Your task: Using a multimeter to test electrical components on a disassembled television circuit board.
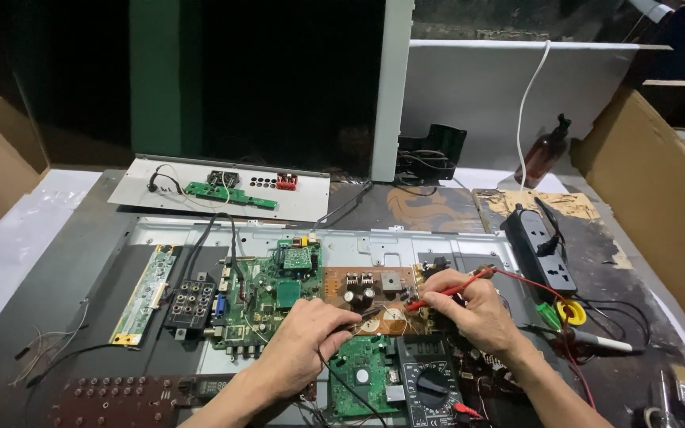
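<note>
**Two probes on a brown circuit board**

Two bare hands work over an opened flat-panel chassis. Nearest the camera lies a dark multimeter with a round dial (430,386), just beside a small green circuit board (361,379). The left hand (303,342) is clenched around a black test probe (365,315), its tip lying on the brown power board with silver capacitors (368,292). The right hand (473,311) grasps a red test probe (438,295), whose tip touches the same board near its right end. A red lead (545,293) runs off to the right. Left of the brown board sits a large green main board (267,293), then a narrow green strip board (146,295). Farther right lies a black power strip (538,247). Beyond the chassis rests a white metal plate (223,189) carrying small boards, and an amber pump bottle (542,154) stands at the back.
</note>
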